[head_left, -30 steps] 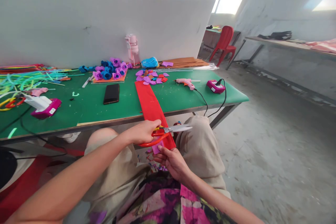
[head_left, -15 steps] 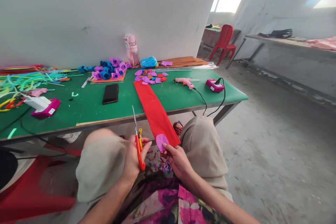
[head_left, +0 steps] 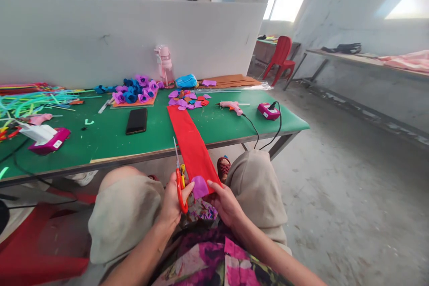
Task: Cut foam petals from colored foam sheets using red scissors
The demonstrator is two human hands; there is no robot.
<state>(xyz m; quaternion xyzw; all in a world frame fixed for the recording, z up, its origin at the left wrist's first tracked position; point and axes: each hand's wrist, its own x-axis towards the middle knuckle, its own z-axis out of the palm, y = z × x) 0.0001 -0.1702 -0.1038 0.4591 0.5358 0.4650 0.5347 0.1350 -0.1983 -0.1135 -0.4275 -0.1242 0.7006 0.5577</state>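
My left hand (head_left: 172, 202) is closed around red-handled scissors (head_left: 181, 190), blades pointing up and away. Its thumb presses on the left edge of a purple petal-shaped piece (head_left: 200, 187). That piece lies on the near end of a long red strip (head_left: 194, 147), which looks like crepe paper or thin foam. My right hand (head_left: 225, 201) pinches the strip's near right corner, thumb on top. The strip's far end rests on the green table (head_left: 157, 143), by a pile of cut purple, red and blue petals (head_left: 187, 99). Fingers beneath the strip are hidden.
On the table are a phone (head_left: 136, 121), purple and blue flowers (head_left: 137, 89), a pink glue gun (head_left: 232, 107), a magenta power block (head_left: 268, 111) and a pink bottle (head_left: 165, 65). Colourful strips (head_left: 43, 98) spread at left. Scraps (head_left: 204, 210) lie below my hands.
My left hand with the scissors has come to the strip, its thumb now on the purple piece. My right thumb has shifted off that piece onto the red strip.
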